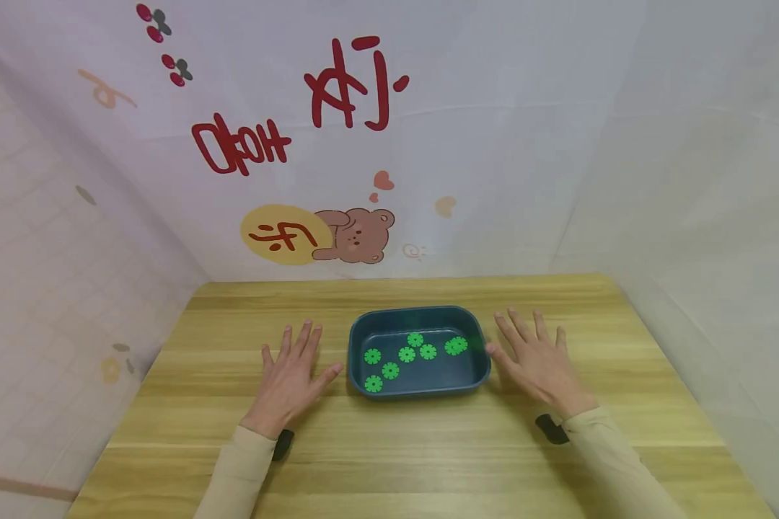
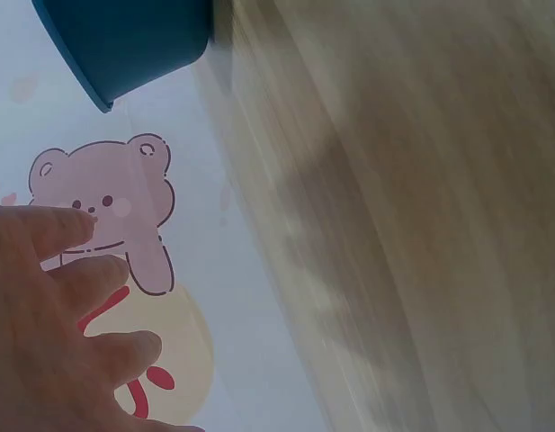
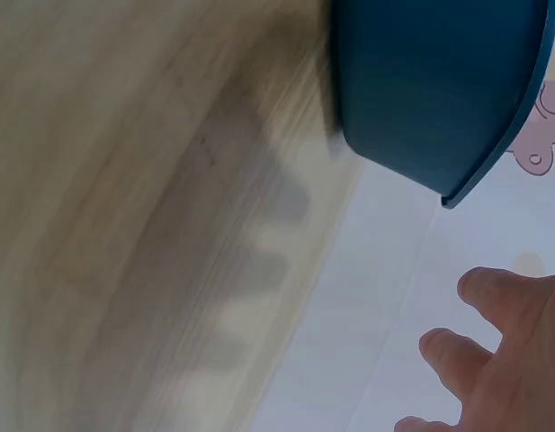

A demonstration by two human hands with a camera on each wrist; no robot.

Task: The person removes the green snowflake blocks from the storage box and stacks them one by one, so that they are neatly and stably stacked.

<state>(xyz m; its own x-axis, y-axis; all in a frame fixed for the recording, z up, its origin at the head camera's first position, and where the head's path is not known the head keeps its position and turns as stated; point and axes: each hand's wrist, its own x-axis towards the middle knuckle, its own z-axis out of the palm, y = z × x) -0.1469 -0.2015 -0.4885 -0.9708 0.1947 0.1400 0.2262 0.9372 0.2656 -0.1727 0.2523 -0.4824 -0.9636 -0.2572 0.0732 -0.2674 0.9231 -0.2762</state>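
A dark blue rectangular tray [image 1: 419, 391] sits on the wooden table, with several green notched discs [image 1: 390, 370] lying loose on its floor. At the right end two of the discs overlap. My left hand [image 1: 291, 386] is spread to the left of the tray, its thumb pointing at the tray's side. On the other side is my right hand [image 1: 537, 366], fingers spread, its thumb by the tray's right rim; whether it touches I cannot tell. Both hands hold nothing. Each wrist view shows spread fingers and the outer wall of the tray [image 2: 138, 45] [image 3: 430, 90].
The light wooden table [image 1: 402, 461] runs up to a white cloth backdrop [image 1: 493, 144] with red characters and a printed bear [image 1: 357, 236]. White cloth also hangs at the left and right. A small black piece [image 1: 552, 429] shows under the right wrist, another [image 1: 283, 445] at the left.
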